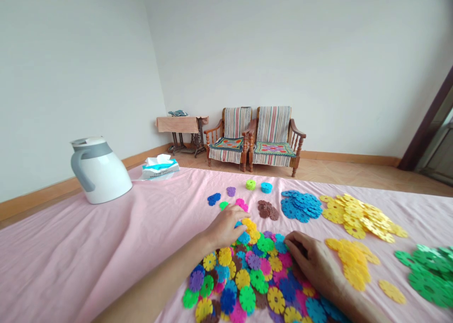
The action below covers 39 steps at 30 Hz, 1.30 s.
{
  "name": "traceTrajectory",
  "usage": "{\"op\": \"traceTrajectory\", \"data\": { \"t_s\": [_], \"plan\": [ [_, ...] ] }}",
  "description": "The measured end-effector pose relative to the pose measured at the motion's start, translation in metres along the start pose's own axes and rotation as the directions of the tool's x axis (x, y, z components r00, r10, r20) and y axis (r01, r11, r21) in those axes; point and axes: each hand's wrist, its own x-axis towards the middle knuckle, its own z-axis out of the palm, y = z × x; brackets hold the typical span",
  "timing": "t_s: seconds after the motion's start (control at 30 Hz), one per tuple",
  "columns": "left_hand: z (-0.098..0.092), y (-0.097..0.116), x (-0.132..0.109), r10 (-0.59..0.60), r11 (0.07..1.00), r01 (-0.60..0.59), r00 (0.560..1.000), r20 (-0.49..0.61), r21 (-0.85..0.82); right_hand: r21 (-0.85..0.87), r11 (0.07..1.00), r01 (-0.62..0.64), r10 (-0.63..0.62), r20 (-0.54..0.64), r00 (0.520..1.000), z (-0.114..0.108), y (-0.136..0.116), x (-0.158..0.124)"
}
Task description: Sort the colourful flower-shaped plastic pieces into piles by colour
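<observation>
A mixed heap of plastic snowflake discs [242,279] in many colours lies in front of me. My left hand [226,225] reaches over its far left edge, palm down, fingers stretched and thumb apart. Just past those fingertips are a pink disc group [242,204] and a partly covered green disc [223,205]. At the heap's right side my right hand [311,254] is closed in a pinch, its fingertips at a light blue snowflake disc [280,243]. Yellow discs [250,229] lie between the hands, near the left thumb.
Sorted piles stand beyond the heap: brown discs [268,210], blue discs [300,206], yellow discs [357,214] and green discs [432,276]. Short stacks of lime discs [250,185] and cyan discs [266,187] sit farther back. A white jug [106,172] and tissue box [161,168] stand left.
</observation>
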Motion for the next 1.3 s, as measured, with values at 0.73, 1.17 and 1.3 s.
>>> {"op": "traceTrajectory", "data": {
  "t_s": [0.73, 1.17, 1.3],
  "plan": [
    [0.004, 0.034, -0.001, -0.059, 0.968, 0.051, 0.998, -0.026, -0.244, -0.014, 0.997, 0.082, -0.083, -0.091, 0.992, -0.004, -0.014, -0.003],
    [0.011, 0.056, -0.005, -0.137, 0.894, 0.1, 0.989, -0.053, -0.437, -0.035, 0.996, -0.076, 0.066, -0.23, 0.971, -0.02, -0.013, 0.004],
    [0.007, 0.046, -0.005, -0.153, 0.898, 0.116, 0.987, -0.055, -0.425, -0.222, 0.95, -0.219, 0.156, -0.268, 0.951, -0.06, 0.04, 0.009]
  ]
}}
